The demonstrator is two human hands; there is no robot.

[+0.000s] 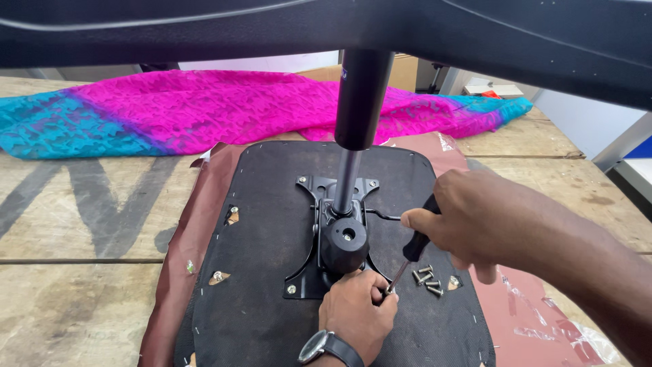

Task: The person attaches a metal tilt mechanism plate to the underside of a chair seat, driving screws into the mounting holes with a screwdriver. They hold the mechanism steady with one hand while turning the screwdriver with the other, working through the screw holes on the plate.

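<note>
Right of centre, the right hand (475, 221) is wrapped tight around the black handle of a screwdriver (412, 253), whose shaft slants down-left to the lower right corner of the black metal plate (309, 272) on the upturned seat (272, 204). At bottom centre the left hand (356, 312), wearing a watch (326, 346), pinches its fingers narrowly at the screwdriver tip; what it holds there cannot be told. Loose screws (426, 278) lie just right of the tip, and a pink and blue cloth (190, 109) lies across the upper left of the wooden table (75, 272).
</note>
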